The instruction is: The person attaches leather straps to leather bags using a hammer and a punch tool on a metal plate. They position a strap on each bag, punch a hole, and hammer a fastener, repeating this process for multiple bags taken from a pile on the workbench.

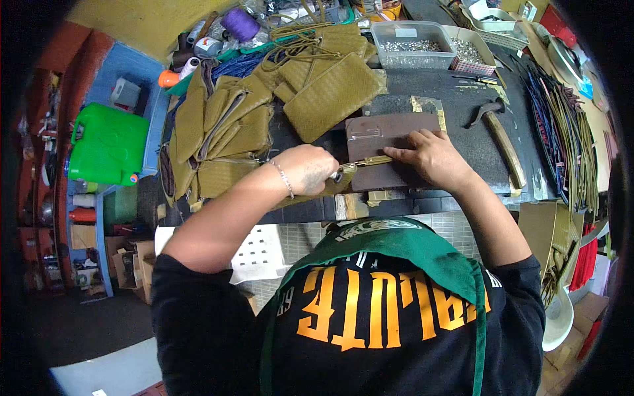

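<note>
My left hand (314, 170) is closed in a fist at the near edge of the workbench. A small piece with a dark, round metal end (337, 177) pokes out of it, mostly hidden by the fingers. A narrow olive strap (370, 161) runs from beside that fist across a brown board (386, 129). On the strap's right end press the fingertips of my right hand (436, 158), its other fingers curled on the board. Olive woven-texture pouches (333, 96) are heaped beyond and left of my left hand.
A wooden-handled hammer (503, 142) lies right of the board. Farther back stand a clear plastic bin (413, 46) of small metal pieces and a purple thread spool (240, 25). Bundled cords (561, 125) hang at the right edge; a green jerrycan (107, 144) sits left.
</note>
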A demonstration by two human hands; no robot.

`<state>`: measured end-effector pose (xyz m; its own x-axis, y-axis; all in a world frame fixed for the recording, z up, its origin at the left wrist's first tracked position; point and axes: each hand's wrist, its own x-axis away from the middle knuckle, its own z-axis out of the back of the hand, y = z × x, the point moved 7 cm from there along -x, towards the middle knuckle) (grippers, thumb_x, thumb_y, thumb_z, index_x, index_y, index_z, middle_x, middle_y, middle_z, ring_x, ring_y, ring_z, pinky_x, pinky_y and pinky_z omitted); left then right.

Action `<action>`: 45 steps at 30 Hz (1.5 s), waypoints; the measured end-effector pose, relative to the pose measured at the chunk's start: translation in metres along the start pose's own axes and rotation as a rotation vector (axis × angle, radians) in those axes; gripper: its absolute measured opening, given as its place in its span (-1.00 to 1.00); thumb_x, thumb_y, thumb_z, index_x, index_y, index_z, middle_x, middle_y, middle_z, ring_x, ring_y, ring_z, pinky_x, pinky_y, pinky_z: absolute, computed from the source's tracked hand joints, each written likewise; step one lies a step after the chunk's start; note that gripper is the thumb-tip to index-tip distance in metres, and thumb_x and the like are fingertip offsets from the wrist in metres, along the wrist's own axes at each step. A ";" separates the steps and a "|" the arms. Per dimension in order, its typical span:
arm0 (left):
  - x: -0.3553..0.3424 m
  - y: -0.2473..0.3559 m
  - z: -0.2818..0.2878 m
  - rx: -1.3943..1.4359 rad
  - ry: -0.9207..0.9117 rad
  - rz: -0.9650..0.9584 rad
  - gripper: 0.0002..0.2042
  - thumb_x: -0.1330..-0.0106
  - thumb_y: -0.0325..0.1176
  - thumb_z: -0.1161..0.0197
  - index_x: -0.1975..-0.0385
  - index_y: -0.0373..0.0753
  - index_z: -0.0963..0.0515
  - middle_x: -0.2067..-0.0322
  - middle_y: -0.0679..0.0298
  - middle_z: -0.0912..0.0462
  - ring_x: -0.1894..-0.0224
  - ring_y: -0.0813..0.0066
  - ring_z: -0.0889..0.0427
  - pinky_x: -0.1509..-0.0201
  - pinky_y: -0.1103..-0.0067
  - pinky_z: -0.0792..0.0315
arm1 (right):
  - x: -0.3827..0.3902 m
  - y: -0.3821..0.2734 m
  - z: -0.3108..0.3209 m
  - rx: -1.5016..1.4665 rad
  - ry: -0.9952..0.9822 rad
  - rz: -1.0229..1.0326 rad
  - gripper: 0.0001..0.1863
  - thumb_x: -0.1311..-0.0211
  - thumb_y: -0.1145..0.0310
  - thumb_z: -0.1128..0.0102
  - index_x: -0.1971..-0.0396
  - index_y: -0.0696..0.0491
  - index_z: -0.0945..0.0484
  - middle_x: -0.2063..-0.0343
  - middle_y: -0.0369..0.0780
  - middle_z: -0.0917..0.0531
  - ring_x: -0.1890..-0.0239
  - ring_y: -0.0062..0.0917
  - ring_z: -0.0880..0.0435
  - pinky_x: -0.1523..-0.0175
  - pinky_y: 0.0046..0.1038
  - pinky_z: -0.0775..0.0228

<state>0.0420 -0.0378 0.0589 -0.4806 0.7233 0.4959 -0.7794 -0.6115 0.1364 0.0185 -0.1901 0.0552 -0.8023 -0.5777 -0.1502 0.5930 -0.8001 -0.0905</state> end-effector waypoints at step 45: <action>-0.023 -0.003 -0.009 0.608 0.667 -0.311 -0.89 0.22 -0.59 -0.18 0.63 -0.34 -0.42 0.60 0.16 -0.42 0.49 0.23 -0.44 0.41 0.49 -0.33 | -0.010 -0.030 -0.017 -0.253 0.143 -0.216 -0.64 0.32 0.40 -0.15 0.35 -0.22 -0.58 0.44 -0.41 -0.42 0.21 -0.54 -0.36 -0.16 -0.13 0.09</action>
<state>0.0517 -0.0497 0.0399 -0.5633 0.8009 -0.2030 -0.6587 -0.2869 0.6955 0.0102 -0.1577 0.0426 -0.9038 -0.3572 -0.2357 0.4236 -0.8253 -0.3734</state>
